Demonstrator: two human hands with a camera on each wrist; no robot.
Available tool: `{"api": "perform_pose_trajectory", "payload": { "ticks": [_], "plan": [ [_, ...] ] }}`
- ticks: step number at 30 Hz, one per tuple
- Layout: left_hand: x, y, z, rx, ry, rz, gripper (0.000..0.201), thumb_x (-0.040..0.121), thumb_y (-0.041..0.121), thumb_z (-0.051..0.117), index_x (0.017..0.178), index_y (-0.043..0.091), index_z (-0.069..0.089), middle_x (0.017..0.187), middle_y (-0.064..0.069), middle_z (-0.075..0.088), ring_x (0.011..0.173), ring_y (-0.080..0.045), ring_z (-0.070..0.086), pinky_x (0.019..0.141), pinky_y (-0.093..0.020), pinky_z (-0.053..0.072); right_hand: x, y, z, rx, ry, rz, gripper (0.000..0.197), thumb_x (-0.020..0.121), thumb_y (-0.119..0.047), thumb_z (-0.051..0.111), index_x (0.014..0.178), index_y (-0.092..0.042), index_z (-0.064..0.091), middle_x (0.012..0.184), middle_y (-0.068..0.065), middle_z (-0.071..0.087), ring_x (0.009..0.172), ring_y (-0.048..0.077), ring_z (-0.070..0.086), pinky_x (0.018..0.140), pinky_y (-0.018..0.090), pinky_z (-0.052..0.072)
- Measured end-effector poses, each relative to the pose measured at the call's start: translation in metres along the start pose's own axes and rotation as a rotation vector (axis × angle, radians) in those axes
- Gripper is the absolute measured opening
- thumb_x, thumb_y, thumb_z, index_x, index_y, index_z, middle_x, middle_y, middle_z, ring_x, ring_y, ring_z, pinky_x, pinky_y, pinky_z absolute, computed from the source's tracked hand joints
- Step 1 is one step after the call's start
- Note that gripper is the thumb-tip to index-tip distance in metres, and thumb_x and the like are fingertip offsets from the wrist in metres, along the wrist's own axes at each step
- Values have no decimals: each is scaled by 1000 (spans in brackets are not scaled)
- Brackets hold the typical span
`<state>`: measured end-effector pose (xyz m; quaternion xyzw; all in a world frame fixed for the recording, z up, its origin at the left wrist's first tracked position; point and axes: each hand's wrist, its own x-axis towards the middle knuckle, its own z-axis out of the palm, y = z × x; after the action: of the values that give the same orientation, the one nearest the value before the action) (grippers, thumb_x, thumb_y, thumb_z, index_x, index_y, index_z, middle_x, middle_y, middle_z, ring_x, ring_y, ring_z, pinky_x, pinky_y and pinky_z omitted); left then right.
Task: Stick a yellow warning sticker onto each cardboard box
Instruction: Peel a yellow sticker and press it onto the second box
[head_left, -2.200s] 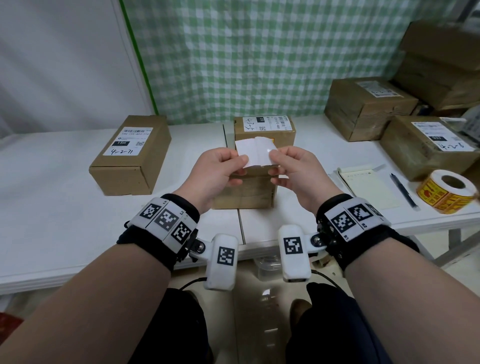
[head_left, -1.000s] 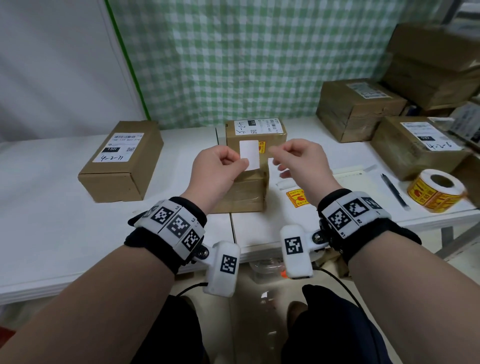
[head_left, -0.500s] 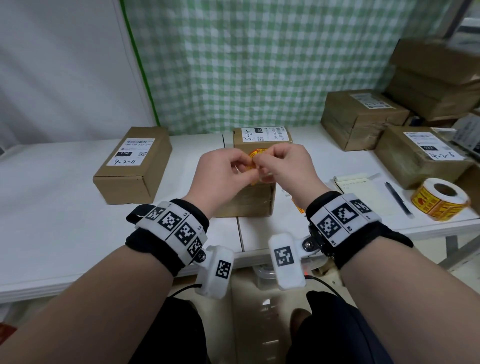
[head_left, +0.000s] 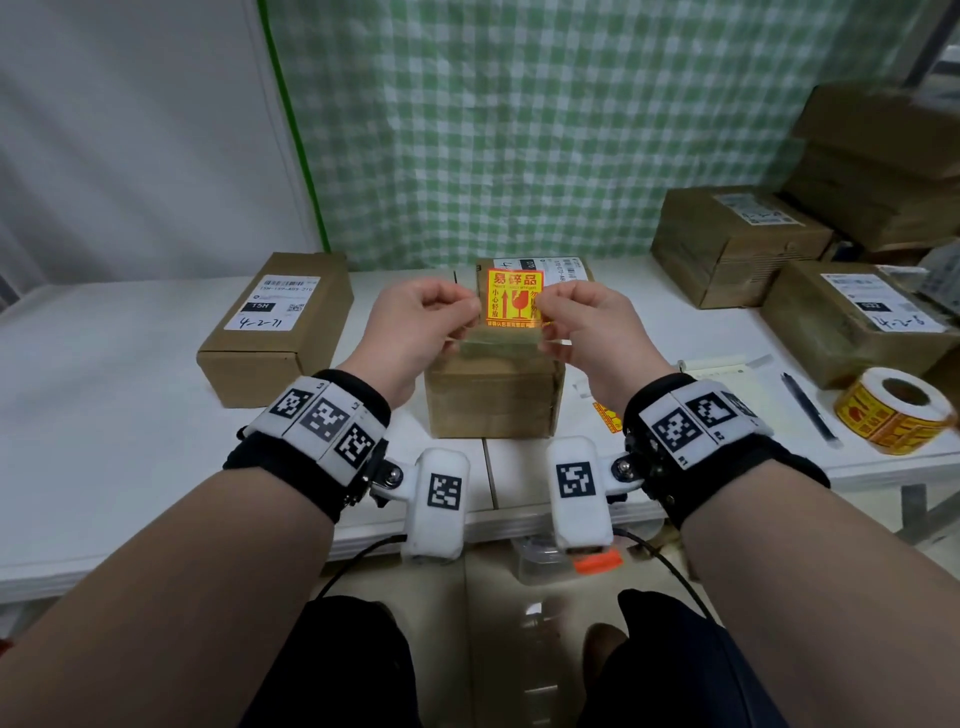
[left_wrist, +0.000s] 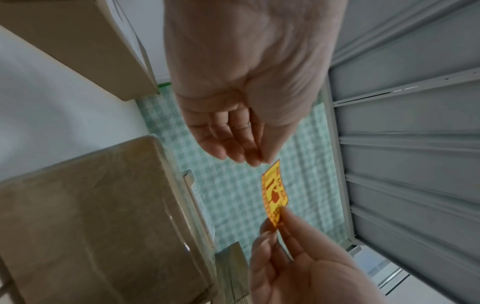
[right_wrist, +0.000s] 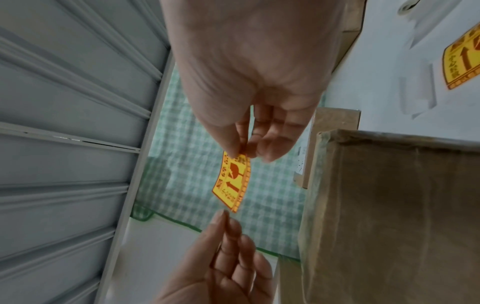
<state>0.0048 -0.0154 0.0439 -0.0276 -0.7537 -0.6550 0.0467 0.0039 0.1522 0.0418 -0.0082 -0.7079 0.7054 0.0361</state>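
Observation:
A yellow warning sticker (head_left: 514, 300) with red print hangs upright in the air, stretched between my two hands. My left hand (head_left: 462, 312) pinches its left edge and my right hand (head_left: 550, 312) pinches its right edge. The sticker sits just above the top of the middle cardboard box (head_left: 493, 400), apart from it. The left wrist view shows the sticker (left_wrist: 275, 191) edge-on between my left hand (left_wrist: 259, 160) and right hand (left_wrist: 275, 224). In the right wrist view my right hand (right_wrist: 240, 153) holds one corner of the sticker (right_wrist: 231, 183).
A second labelled box (head_left: 275, 332) lies to the left, and two more (head_left: 737, 244) (head_left: 852, 322) stand at the right before a stack of cartons (head_left: 883, 166). A sticker roll (head_left: 893, 410), a pen (head_left: 808, 410), a notepad (head_left: 722, 369) and a loose sticker (head_left: 608, 415) lie on the white table (head_left: 104, 415).
The white backing that my hands held earlier has left them. My hands have drawn apart from in front of the box, and the yellow sticker now faces me, spread flat.

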Motion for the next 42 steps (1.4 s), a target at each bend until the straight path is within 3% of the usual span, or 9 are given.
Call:
{"api": "perform_pose_trajectory", "payload": {
  "ticks": [6,11,16,22,27,32,38,40,42],
  "plan": [
    [5,-1,3,-27,-27,-37,16,89,27,59,82,14,66,73,0,63,64,-10,55,58,-22,48,8,5,3,-63,36,6,11,84,-7,65,75,-12,62,72,3,58,57,10,52,52,20,51],
    [5,-10,7,71,30,-23,6,80,11,70,80,14,65,76,-10,65,62,-12,54,60,-21,46,11,15,4,-202,30,26,17,84,-8,67,69,-14,60,64,0,58,54,11,50,50,21,45],
    [12,-20,12,201,65,-5,11,78,13,72,86,17,66,85,-13,69,68,-15,59,57,-21,42,16,23,7,-284,51,51,22,81,-11,69,62,-17,60,61,1,57,52,14,47,51,26,39],
    [19,-29,16,351,70,75,10,82,11,65,90,17,65,72,3,62,67,-8,58,61,-21,46,22,23,8,-402,86,62,20,79,-15,71,60,-18,63,67,-3,61,59,9,48,59,27,41],
    [20,-39,16,435,61,113,12,84,10,62,92,17,67,79,7,61,73,-10,57,72,-27,52,24,25,10,-493,118,62,12,79,-17,71,78,-5,71,81,5,67,76,16,58,78,36,52],
    [18,-41,15,507,36,161,14,87,12,59,97,18,67,84,8,59,68,-4,50,62,-15,41,24,27,10,-561,127,39,20,79,-17,71,82,2,71,88,13,72,80,18,60,84,38,54],
    [13,-43,13,655,-20,189,26,85,17,61,110,24,62,107,4,49,90,-8,45,78,-16,35,19,28,12,-585,119,1,18,78,-15,71,80,2,71,89,13,73,76,17,59,80,32,52],
    [10,-42,12,681,-56,192,38,82,21,66,118,24,56,112,3,47,94,-8,43,84,-18,35,19,29,10,-537,120,34,13,78,-16,71,70,-6,70,84,8,71,76,16,59,77,33,51],
    [8,-42,10,699,-81,183,50,80,25,69,126,21,50,117,0,46,99,-8,44,89,-18,35,19,28,7,-412,132,99,20,78,-15,71,61,-16,62,74,1,65,67,13,54,63,30,45]
  ]
}}
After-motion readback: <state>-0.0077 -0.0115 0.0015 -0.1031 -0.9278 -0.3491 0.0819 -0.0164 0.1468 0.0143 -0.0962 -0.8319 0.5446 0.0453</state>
